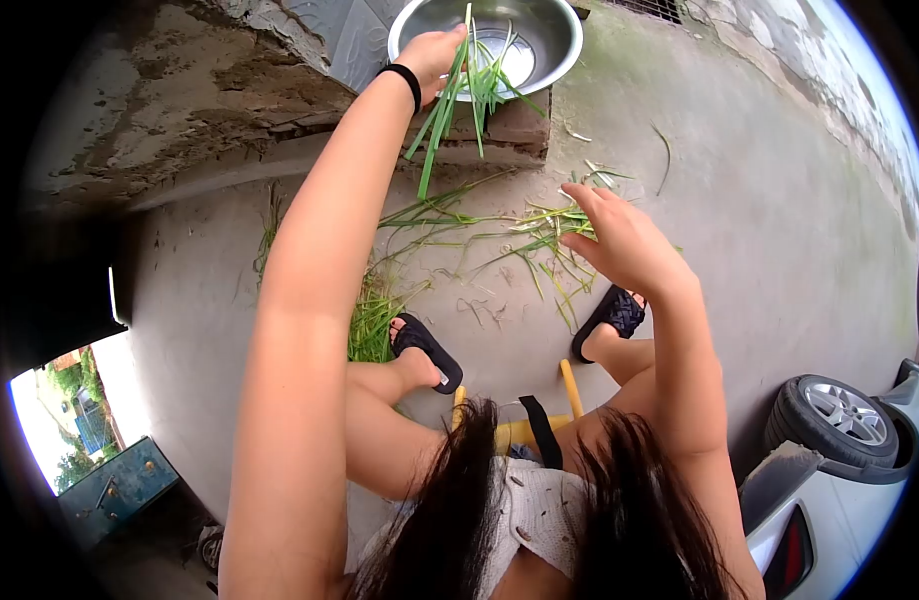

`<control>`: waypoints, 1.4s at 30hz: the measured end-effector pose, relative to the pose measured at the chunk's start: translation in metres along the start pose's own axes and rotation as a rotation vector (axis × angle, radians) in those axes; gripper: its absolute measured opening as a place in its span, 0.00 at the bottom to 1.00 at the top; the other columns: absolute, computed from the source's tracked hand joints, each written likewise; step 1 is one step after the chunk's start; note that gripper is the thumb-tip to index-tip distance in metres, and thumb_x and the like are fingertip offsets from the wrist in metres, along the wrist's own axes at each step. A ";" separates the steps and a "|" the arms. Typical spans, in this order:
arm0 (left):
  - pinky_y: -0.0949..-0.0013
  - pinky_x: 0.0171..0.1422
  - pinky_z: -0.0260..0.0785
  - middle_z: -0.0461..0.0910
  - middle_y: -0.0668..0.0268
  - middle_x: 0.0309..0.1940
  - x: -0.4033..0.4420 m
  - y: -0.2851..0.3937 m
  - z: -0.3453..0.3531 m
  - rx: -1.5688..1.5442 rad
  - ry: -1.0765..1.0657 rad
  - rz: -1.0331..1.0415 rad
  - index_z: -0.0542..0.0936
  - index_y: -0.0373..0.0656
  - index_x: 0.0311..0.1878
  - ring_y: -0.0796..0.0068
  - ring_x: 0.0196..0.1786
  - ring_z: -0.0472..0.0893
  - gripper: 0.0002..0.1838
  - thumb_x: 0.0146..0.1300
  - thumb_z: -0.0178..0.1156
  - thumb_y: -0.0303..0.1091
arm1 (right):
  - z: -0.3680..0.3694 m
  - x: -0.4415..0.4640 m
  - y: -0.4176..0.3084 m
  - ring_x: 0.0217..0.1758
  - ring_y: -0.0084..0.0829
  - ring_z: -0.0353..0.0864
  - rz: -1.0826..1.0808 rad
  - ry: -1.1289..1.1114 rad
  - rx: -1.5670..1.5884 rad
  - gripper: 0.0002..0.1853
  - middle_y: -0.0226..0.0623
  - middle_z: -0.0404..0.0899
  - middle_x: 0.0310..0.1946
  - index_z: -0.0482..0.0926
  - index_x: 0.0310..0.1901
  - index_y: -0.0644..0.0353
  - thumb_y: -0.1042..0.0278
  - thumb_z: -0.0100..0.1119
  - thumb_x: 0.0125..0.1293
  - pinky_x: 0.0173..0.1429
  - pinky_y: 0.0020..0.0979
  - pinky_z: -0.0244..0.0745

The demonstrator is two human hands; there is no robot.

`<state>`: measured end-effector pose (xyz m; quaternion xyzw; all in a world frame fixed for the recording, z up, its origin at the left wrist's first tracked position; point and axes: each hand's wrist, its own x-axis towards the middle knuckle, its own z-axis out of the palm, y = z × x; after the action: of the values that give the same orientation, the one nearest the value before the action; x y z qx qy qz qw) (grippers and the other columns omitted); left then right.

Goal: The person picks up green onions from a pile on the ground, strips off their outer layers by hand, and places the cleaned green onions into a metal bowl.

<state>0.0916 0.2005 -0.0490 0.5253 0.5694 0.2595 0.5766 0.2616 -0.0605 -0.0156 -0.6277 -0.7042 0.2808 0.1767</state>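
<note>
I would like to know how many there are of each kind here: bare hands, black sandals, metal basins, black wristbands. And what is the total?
Bare hands: 2
Black sandals: 2
Metal basin: 1
Black wristband: 1
Total: 6

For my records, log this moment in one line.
left hand: holding green stalks at metal basin | right hand: open, empty, near scattered greens

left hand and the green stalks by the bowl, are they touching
Touching. The head view shows the left hand gripping the stalks, which fan out from its grip.
</note>
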 end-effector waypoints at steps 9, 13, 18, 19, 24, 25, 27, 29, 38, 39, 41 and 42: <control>0.62 0.45 0.66 0.73 0.57 0.36 -0.067 -0.194 0.013 0.345 0.979 0.184 0.69 0.35 0.39 0.63 0.38 0.74 0.17 0.66 0.50 0.43 | 0.000 -0.023 -0.008 0.35 0.45 0.75 0.008 -0.273 -0.077 0.05 0.45 0.74 0.25 0.71 0.26 0.66 0.76 0.51 0.57 0.41 0.39 0.70; 0.61 0.53 0.68 0.76 0.58 0.40 -0.069 -0.346 0.033 0.828 0.052 0.001 0.77 0.44 0.41 0.60 0.48 0.76 0.10 0.58 0.59 0.35 | 0.000 -0.025 -0.014 0.35 0.40 0.73 0.013 -0.324 -0.115 0.06 0.41 0.72 0.24 0.70 0.26 0.64 0.73 0.54 0.56 0.44 0.34 0.68; 0.60 0.55 0.69 0.71 0.62 0.50 -0.026 -0.395 0.074 1.284 0.004 -0.009 0.75 0.50 0.51 0.61 0.54 0.72 0.19 0.55 0.54 0.25 | -0.001 -0.008 -0.018 0.39 0.36 0.71 0.139 -0.417 -0.151 0.08 0.38 0.70 0.30 0.70 0.34 0.62 0.68 0.56 0.56 0.47 0.33 0.67; 0.60 0.55 0.69 0.71 0.62 0.50 -0.015 -0.394 0.073 1.319 -0.053 -0.020 0.75 0.49 0.51 0.61 0.54 0.73 0.18 0.55 0.54 0.24 | 0.001 -0.006 -0.017 0.40 0.37 0.71 0.155 -0.390 -0.129 0.09 0.38 0.70 0.31 0.70 0.36 0.63 0.68 0.56 0.56 0.49 0.33 0.66; 0.61 0.56 0.67 0.74 0.62 0.48 0.005 -0.384 0.055 1.435 -0.318 -0.006 0.75 0.45 0.47 0.63 0.55 0.73 0.13 0.58 0.54 0.29 | 0.007 -0.002 -0.009 0.44 0.39 0.72 0.203 -0.334 -0.074 0.16 0.40 0.71 0.34 0.71 0.45 0.67 0.69 0.56 0.56 0.52 0.35 0.66; 0.60 0.55 0.67 0.74 0.62 0.47 0.001 -0.391 0.052 1.414 -0.325 0.019 0.76 0.45 0.46 0.63 0.55 0.73 0.12 0.57 0.56 0.29 | 0.008 -0.002 -0.010 0.44 0.39 0.72 0.205 -0.325 -0.072 0.15 0.40 0.71 0.34 0.71 0.44 0.66 0.69 0.56 0.57 0.52 0.35 0.66; 0.60 0.55 0.68 0.75 0.62 0.46 -0.008 -0.399 0.048 1.375 -0.322 0.079 0.76 0.46 0.43 0.63 0.55 0.73 0.11 0.56 0.58 0.31 | 0.004 0.002 -0.012 0.45 0.40 0.73 0.237 -0.379 -0.106 0.18 0.40 0.73 0.38 0.71 0.47 0.64 0.70 0.60 0.53 0.52 0.35 0.67; 0.59 0.51 0.68 0.78 0.63 0.41 -0.031 -0.364 0.043 1.186 -0.304 0.077 0.75 0.43 0.37 0.60 0.49 0.75 0.08 0.54 0.60 0.32 | -0.003 0.001 -0.015 0.46 0.41 0.73 0.233 -0.408 -0.117 0.20 0.40 0.75 0.40 0.72 0.48 0.62 0.71 0.61 0.52 0.51 0.36 0.68; 0.77 0.44 0.69 0.79 0.70 0.34 -0.139 -0.185 -0.005 0.245 -0.340 -0.063 0.74 0.40 0.49 0.83 0.38 0.75 0.14 0.59 0.62 0.28 | -0.032 -0.003 0.018 0.34 0.41 0.78 0.062 0.305 -0.015 0.07 0.44 0.79 0.30 0.76 0.36 0.64 0.69 0.57 0.60 0.39 0.34 0.72; 0.76 0.45 0.69 0.80 0.69 0.36 -0.154 -0.162 -0.009 0.156 -0.339 -0.058 0.74 0.40 0.49 0.83 0.40 0.76 0.14 0.60 0.61 0.29 | -0.033 -0.001 0.018 0.32 0.40 0.78 0.057 0.312 0.021 0.07 0.43 0.79 0.29 0.76 0.36 0.64 0.69 0.57 0.60 0.38 0.34 0.72; 0.76 0.47 0.69 0.80 0.67 0.40 -0.188 -0.112 -0.014 -0.015 -0.359 -0.082 0.74 0.39 0.48 0.82 0.43 0.77 0.13 0.63 0.59 0.32 | -0.032 -0.002 0.011 0.30 0.38 0.78 0.059 0.317 0.100 0.08 0.43 0.79 0.27 0.76 0.35 0.65 0.68 0.57 0.60 0.36 0.33 0.72; 0.76 0.49 0.69 0.80 0.67 0.41 -0.205 -0.090 -0.015 -0.047 -0.357 -0.070 0.75 0.40 0.48 0.81 0.43 0.77 0.12 0.65 0.57 0.34 | -0.028 -0.004 0.001 0.29 0.37 0.77 0.070 0.296 0.201 0.08 0.43 0.78 0.26 0.77 0.34 0.65 0.68 0.57 0.61 0.35 0.33 0.72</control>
<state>0.0060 -0.0073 -0.0487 0.5294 0.4697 0.1554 0.6892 0.2800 -0.0594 0.0061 -0.6654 -0.6167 0.2603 0.3305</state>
